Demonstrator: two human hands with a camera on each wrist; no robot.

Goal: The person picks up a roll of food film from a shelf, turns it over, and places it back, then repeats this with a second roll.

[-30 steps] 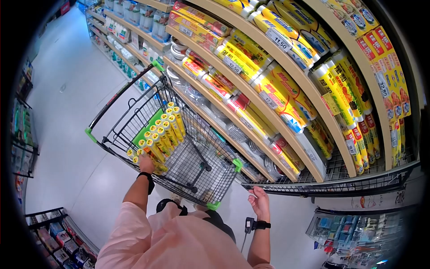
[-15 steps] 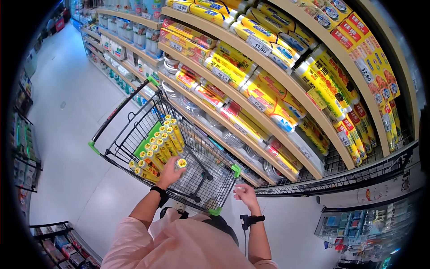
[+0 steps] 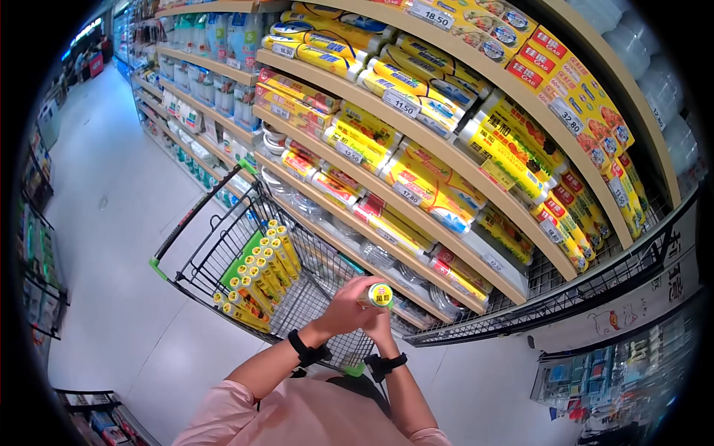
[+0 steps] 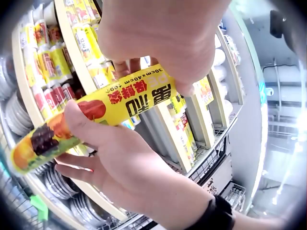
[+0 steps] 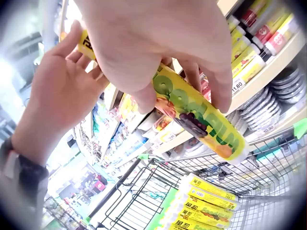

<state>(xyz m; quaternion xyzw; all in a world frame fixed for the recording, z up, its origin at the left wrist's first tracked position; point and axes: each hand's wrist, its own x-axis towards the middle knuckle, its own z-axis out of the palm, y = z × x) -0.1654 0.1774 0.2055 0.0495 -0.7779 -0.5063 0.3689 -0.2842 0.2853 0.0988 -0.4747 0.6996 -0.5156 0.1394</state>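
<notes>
A yellow roll of plastic food bags [image 4: 127, 98], printed with fruit, is held between both hands above the trolley. My left hand [image 3: 342, 308] grips it near one end, the fingers bent around it in the left wrist view. Toward the other end, my right hand [image 4: 127, 160] holds it with the thumb on top and fingers beneath. In the head view only the round end of the roll shows, tilted up at the camera. Several similar yellow rolls [image 3: 260, 275] stand packed together along one side of the trolley [image 3: 309, 301].
Close beyond the trolley rise curved shelves [image 3: 446, 141] stacked with yellow rolls, boxes and price tags. Metal-looking round trays [image 5: 266, 103] lie on a lower shelf. A pale aisle floor [image 3: 111, 245] runs along the left, and a rack of packaged goods [image 3: 595, 379] stands at lower right.
My left hand has lifted one roll from the group in the trolley and carried it right. My right hand has come in and taken hold of it too. The view has turned toward the shelves.
</notes>
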